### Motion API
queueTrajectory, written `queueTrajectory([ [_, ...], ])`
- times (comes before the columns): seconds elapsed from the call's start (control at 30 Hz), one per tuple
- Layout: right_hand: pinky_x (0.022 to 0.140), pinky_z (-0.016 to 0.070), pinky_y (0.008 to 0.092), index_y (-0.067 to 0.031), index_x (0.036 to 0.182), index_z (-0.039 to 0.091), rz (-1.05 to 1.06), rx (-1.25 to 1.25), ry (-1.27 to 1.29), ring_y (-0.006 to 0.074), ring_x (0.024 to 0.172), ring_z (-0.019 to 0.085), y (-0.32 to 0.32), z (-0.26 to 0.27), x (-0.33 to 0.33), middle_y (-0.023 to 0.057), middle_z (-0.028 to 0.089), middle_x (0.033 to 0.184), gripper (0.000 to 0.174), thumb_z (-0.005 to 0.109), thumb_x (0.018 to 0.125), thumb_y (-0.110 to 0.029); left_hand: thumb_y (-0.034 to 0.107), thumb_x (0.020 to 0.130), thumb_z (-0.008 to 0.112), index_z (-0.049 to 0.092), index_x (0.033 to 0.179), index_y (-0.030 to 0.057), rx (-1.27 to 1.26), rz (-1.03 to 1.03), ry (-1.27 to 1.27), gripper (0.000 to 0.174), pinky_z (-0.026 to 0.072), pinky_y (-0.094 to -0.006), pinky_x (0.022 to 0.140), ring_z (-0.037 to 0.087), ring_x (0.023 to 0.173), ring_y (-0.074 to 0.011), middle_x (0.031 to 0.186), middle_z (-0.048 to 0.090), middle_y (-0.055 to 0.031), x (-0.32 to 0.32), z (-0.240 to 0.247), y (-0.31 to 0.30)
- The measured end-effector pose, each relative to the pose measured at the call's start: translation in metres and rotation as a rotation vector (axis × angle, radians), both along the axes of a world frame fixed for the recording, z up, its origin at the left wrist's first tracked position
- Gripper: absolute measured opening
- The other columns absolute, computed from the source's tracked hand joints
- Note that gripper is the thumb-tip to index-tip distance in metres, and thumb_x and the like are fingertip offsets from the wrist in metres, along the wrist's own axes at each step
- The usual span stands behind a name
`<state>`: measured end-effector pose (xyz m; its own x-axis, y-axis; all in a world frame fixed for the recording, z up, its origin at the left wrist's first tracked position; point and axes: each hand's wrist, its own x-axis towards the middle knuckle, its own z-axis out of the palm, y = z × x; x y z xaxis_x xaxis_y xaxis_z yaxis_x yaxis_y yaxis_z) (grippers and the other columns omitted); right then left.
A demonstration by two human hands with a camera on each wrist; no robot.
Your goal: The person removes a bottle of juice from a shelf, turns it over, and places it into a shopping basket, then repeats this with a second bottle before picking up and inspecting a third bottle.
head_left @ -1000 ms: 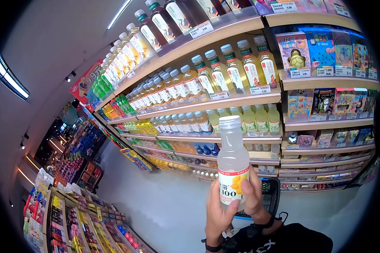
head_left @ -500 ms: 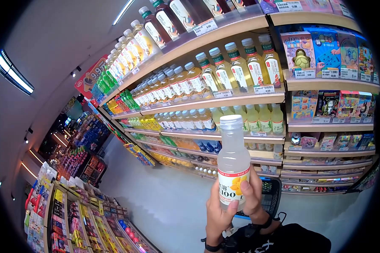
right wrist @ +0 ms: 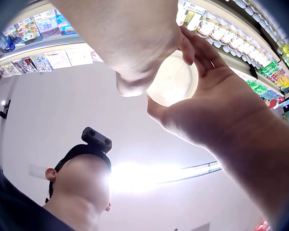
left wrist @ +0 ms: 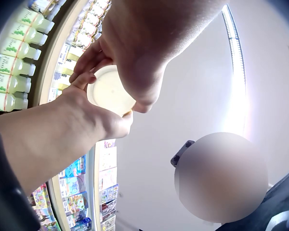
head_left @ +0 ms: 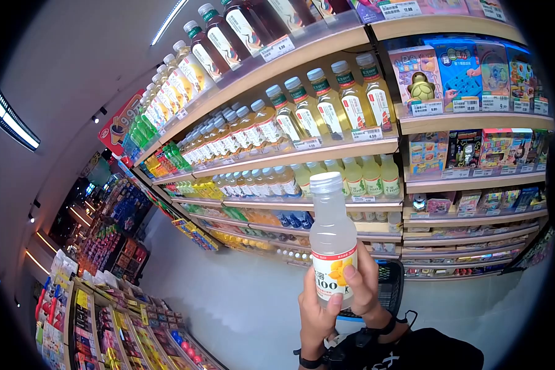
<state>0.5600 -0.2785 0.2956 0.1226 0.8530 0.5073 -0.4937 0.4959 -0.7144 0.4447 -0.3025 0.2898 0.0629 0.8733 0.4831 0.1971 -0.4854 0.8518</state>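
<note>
A clear plastic bottle of pale cloudy drink (head_left: 334,237) stands upright, slightly tilted, in front of the person's chest. It has a white cap and a white label with a red band, yellow fruit and "100". My left hand (head_left: 317,317) grips its lower left side, thumb across the label's bottom. From the right, my right hand (head_left: 365,287) wraps the lower part, thumb lying on the printed fruit. Seen from below in the left wrist view, the round bottle base (left wrist: 111,90) sits between both hands. The right wrist view shows that bottle base (right wrist: 176,79) likewise ringed by fingers.
Ahead runs a tall drinks shelf (head_left: 277,157) with rows of bottles and price tags. Boxed toys (head_left: 456,77) fill the shelf at right. Behind the hands is a dark shopping basket (head_left: 393,290). A low snack shelf (head_left: 111,320) lines the lower left, beside grey floor (head_left: 228,287).
The head view swung slightly one way, then back, so the shelves now sit farther left. The bottle and both hands appear a little left and lower; the two-handed grip looks unchanged.
</note>
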Motion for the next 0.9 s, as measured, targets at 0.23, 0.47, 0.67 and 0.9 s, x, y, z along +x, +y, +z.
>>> queueTrajectory([
  [0.23, 0.091, 0.0446, 0.0304, 0.0093, 0.136, 0.042, -0.045, 0.021, -0.011, 0.0198, 0.105, 0.057, -0.001, -0.001, 0.014, 0.0171, 0.06, 0.118, 0.059, 0.053, 0.093, -0.029, 0.043, 0.088, 0.062, 0.041, 0.136, -0.0057, 0.029, -0.048, -0.002, 0.071, 0.0497, -0.035, 0.086, 0.064, 0.101, -0.0246, 0.11, 0.065, -0.0194, 0.012, 0.001, 0.006],
  [0.47, 0.091, 0.0446, 0.0295, 0.0097, 0.132, 0.044, -0.176, -0.006, 0.035, 0.0192, 0.104, 0.057, -0.006, 0.002, 0.034, 0.0165, 0.06, 0.116, 0.057, 0.054, 0.092, -0.029, 0.046, 0.09, 0.061, 0.04, 0.137, -0.0058, 0.029, -0.18, -0.006, 0.073, 0.0489, -0.0346, 0.087, 0.063, 0.102, -0.0241, 0.111, 0.065, -0.0183, 0.033, -0.003, 0.017],
  [0.67, 0.09, 0.0449, 0.0287, 0.0094, 0.131, 0.044, -0.242, -0.002, 0.058, 0.018, 0.104, 0.057, -0.016, 0.006, 0.059, 0.0157, 0.06, 0.115, 0.055, 0.056, 0.092, -0.027, 0.047, 0.091, 0.059, 0.039, 0.138, -0.0056, -0.007, -0.324, -0.009, 0.073, 0.0488, -0.0343, 0.088, 0.063, 0.104, -0.0243, 0.114, 0.064, -0.0187, 0.055, 0.003, 0.019],
  [0.9, 0.088, 0.0451, 0.0279, 0.0087, 0.126, 0.048, -0.317, -0.024, 0.086, 0.0161, 0.102, 0.057, -0.024, 0.005, 0.067, 0.0149, 0.061, 0.113, 0.051, 0.057, 0.091, -0.027, 0.046, 0.092, 0.058, 0.037, 0.139, -0.0044, 0.008, -0.404, 0.028, 0.072, 0.0488, -0.0347, 0.088, 0.063, 0.104, -0.0247, 0.114, 0.064, -0.0196, 0.066, 0.005, 0.019],
])
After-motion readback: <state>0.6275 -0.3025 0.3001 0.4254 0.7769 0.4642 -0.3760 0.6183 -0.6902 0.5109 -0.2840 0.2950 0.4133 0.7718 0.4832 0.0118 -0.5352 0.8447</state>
